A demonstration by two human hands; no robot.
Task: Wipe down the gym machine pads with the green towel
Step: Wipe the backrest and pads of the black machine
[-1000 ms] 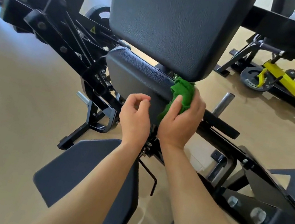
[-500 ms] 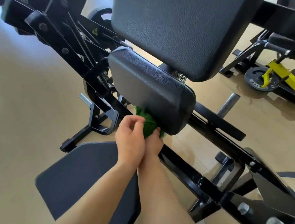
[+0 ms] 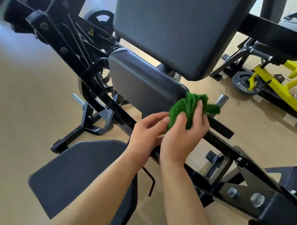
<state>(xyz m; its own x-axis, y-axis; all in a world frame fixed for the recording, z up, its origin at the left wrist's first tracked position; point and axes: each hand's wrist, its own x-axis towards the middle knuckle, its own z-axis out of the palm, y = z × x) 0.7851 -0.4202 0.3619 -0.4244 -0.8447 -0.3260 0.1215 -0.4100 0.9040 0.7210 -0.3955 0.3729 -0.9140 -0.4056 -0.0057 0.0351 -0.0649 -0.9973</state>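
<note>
Centre frame: right hand (image 3: 182, 138) grips bunched towel (image 3: 185, 105) against pad (image 3: 144, 84) end; left hand (image 3: 146, 133) curled alongside, hold unclear.

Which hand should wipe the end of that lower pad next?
Right. The right hand grips the bunched green towel at the right end of the lower pad; the left hand sits beside it with no clear hold on the towel.
</note>
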